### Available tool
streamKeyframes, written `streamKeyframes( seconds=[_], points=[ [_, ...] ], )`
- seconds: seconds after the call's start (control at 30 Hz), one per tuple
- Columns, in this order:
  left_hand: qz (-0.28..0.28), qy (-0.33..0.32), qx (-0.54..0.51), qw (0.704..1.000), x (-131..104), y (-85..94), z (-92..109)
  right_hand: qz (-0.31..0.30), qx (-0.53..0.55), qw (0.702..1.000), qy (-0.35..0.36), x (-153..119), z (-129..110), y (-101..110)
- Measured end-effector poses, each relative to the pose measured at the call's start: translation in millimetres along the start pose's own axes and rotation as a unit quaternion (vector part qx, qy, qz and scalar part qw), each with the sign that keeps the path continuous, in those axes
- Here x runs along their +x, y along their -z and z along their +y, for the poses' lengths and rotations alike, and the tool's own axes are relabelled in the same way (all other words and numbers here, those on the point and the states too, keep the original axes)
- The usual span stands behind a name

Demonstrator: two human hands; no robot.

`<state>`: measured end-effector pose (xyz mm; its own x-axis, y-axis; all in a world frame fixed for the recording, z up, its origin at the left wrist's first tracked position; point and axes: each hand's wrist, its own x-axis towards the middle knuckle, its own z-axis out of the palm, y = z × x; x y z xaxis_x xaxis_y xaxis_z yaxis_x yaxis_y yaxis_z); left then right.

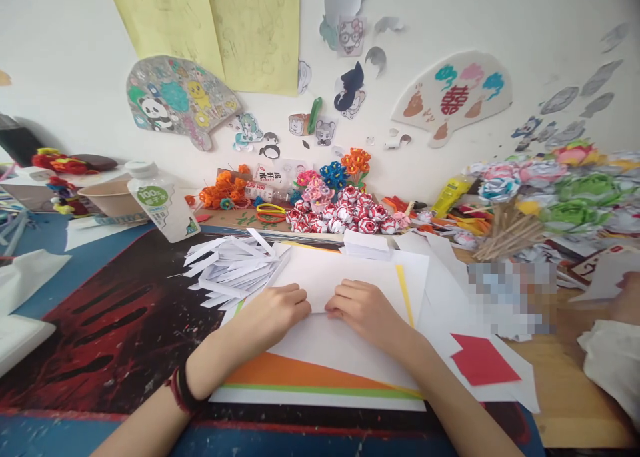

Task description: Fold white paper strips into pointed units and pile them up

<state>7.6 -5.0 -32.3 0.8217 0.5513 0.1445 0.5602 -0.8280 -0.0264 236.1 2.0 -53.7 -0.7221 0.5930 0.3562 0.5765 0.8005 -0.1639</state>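
The sheet (325,265) lies flat on the paper stack, directly under and between the two hands; its main visible area extends away from the wearer, beyond the fingertips. The edge (319,313) at the grip, possibly a fold, runs left to right, across the line of both forearms; the sheet's overall long axis cannot be told, since white layers overlap.

Left hand (286,305): fingers curled closed on the left part of this edge; right hand (357,307): fingers likewise closed on the right part; the fingertips face each other with a narrow gap between; thumbs are largely hidden, so firmness of pinch cannot be told. Neither hand is clearly nearer the sheet; both touch it.

The strips (235,270) lie beyond and left of the left hand; the red paper (485,361) lies right of the right forearm, well apart; the orange sheet (295,371) shows below the white layers, on the wearer's side.
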Motion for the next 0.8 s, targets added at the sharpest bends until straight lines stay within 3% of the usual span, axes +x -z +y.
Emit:
streamKeyframes(
  seconds=[0.13,0.27,0.6,0.8],
  points=[
    [0.032,-0.007,0.050,0.998,0.9,-7.7,0.3,0.004,-0.035,0.999,0.007,2.1,-1.4,-0.9],
    [0.067,0.049,0.037,0.996,5.6,-10.1,0.4,0.013,-0.022,0.999,-0.019,5.1,-3.9,-0.2],
    [0.098,0.093,-0.153,0.979,8.7,-10.7,3.9,0.034,0.200,0.972,-0.116,8.6,-11.3,0.2],
    [0.129,0.095,-0.260,0.952,6.7,-4.5,5.6,0.038,0.305,0.945,-0.116,8.8,-12.2,7.5]
  ],
)
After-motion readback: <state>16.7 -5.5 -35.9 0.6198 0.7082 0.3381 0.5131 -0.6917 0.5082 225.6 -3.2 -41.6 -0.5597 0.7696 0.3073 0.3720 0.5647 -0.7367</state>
